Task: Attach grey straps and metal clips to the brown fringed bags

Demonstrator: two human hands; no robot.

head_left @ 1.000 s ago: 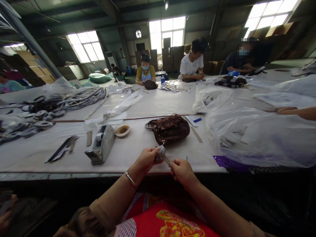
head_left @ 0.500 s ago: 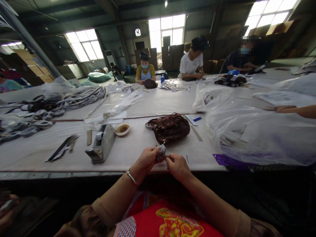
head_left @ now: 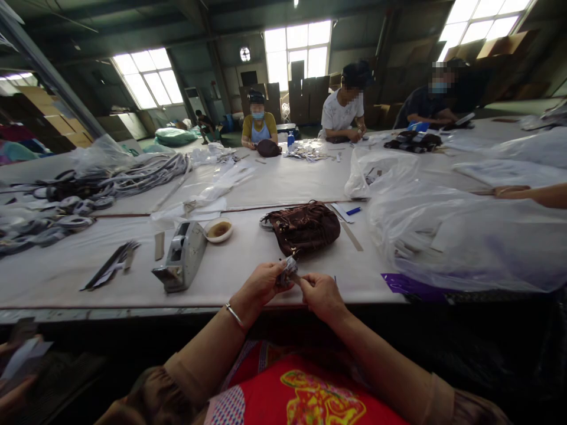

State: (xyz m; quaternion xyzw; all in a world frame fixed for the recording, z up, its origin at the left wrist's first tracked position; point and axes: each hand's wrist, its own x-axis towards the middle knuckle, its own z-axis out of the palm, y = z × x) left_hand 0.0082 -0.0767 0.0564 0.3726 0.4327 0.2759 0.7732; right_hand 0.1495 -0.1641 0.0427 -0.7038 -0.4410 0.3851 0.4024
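My left hand (head_left: 261,285) is closed on a small grey-white wrapped bundle (head_left: 290,267) near the table's front edge. Against the bundle, my right hand (head_left: 325,298) pinches a thin brownish strip (head_left: 296,278) between thumb and fingers. Just beyond both hands lies a dark brown fringed handbag (head_left: 305,230), its near end almost meeting the bundle; whether the two are joined I cannot tell. A grey tape dispenser (head_left: 182,257) stands left of my hands, with a shallow bowl of brown stuff (head_left: 218,230) beside it.
Dark and pale strips (head_left: 110,265) lie at the left, below coiled grey straps (head_left: 146,171). A large clear plastic bag (head_left: 465,236) covers the right side, with purple film (head_left: 411,286) under it. Several people work across the table (head_left: 248,271); another person's hands (head_left: 22,366) show lower left.
My right hand has shifted slightly, and more of the brownish strip shows between my hands. At lower left, the other person's hands have risen into view with a pale piece.
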